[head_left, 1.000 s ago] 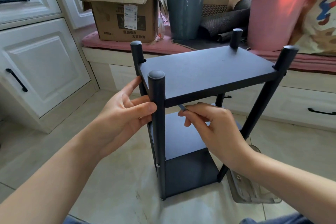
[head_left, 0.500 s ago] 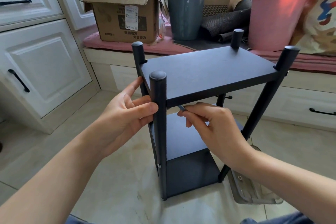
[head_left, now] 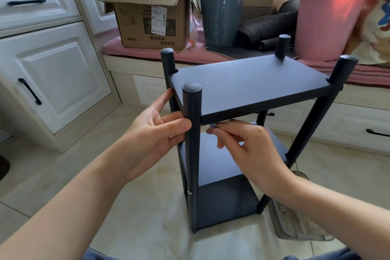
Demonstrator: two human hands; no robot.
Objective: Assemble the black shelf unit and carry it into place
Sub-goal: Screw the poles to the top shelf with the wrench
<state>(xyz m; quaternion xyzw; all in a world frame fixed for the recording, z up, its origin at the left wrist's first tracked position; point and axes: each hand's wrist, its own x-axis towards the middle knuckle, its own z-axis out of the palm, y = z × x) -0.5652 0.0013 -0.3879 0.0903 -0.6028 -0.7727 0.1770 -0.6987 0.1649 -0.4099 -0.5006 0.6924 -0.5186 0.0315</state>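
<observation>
Almost nothing moved since earlier frames: both hands stay put. Black three-tier shelf unit with round posts (head_left: 249, 82) stands on tiled floor (head_left: 135, 217). Left hand (head_left: 154, 135) loosely wraps near post, steadying. Right hand (head_left: 249, 145) pinches small grey key-like tool (head_left: 213, 125) under top board's front edge. Likely tightening a fastener: keep post braced, tool square, short turns.

We see two bare forearms coming in from the bottom edge, no sleeves in view on either. Left hand (head_left: 152, 133) and right hand (head_left: 249, 150) are bare: no gloves, rings, watch or bands that we can make out. Nails are short and plain. At the bottom edge we see blue denim-like trouser fabric (head_left: 95, 255) over the legs.
</observation>
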